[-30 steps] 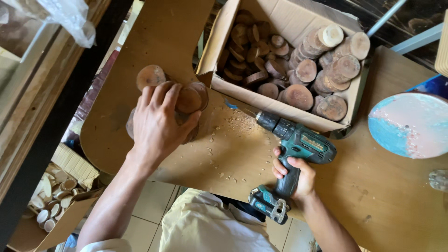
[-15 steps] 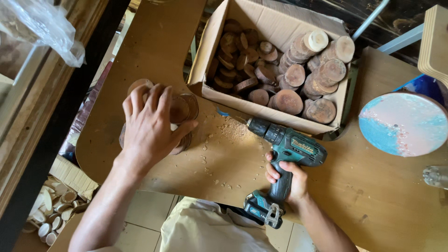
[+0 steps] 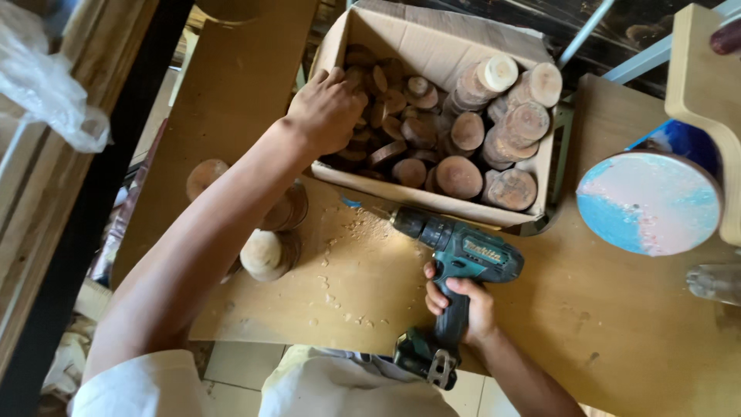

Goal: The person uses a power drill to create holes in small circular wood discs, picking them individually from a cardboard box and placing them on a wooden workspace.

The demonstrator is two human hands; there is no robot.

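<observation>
**Picking a wood slice while the drill waits**

The left hand (image 3: 328, 108) is down in the left end of the cardboard box (image 3: 440, 46), its fingers curled among the wood slices (image 3: 432, 131) — whether they have closed on one cannot be told, since the knuckles hide the fingertips. The box sits at the far side of the workbench (image 3: 617, 332), packed with round slices lying flat and on edge, with the bigger bark-rimmed ones to the right.

The right hand (image 3: 463, 305) is wrapped firmly round the grip of the teal cordless drill (image 3: 455, 270), which lies on its side on the bench just near of the box, bit pointing left toward a scatter of sawdust (image 3: 347, 255).

To do this pick well, I judge it best to take a single slice by its rim rather than scoop, since the pieces lean on one another and a careless pull could tumble several. The forefinger looks best kept off the trigger while the other arm crosses in front of the bit. A small stack of slices (image 3: 270, 243) stands left of the sawdust, partly under the forearm — worth clearing with the elbow.

A round blue and pink disc (image 3: 648, 201) rests at the right.
</observation>
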